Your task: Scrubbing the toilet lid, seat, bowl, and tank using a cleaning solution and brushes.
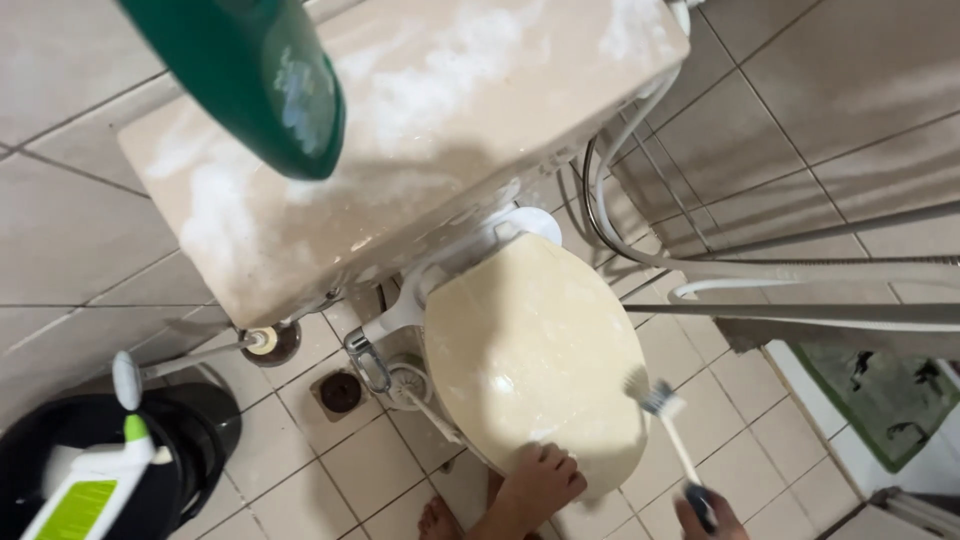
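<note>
I am looking down at a closed toilet lid (535, 350), cream-coloured and streaked with white cleaner foam, and so is the tank top (420, 130) behind it. My left hand (538, 480) is resting on the near edge of the lid, fingers curled over the rim and pressing down, holding nothing else. My right hand (703, 512) is at the near right, fingers wrapped tight around the dark grip of a small brush (668, 425), whose bristle head is sitting at the right edge of the lid.

I judge the brush to be light and stiff in the handle, with a thin white shaft that may flex a little under pressure. With foam about, the grip is probably slick, so taking it low on the dark end, as I am doing, seems right. The lid looks rigid but hinged and wet, so it could slide under my palm.

A green bottle (255, 75) is hanging in view at the far left, and a spray bottle (95, 485) is sitting in a black bin (195, 430) at the near left.
</note>
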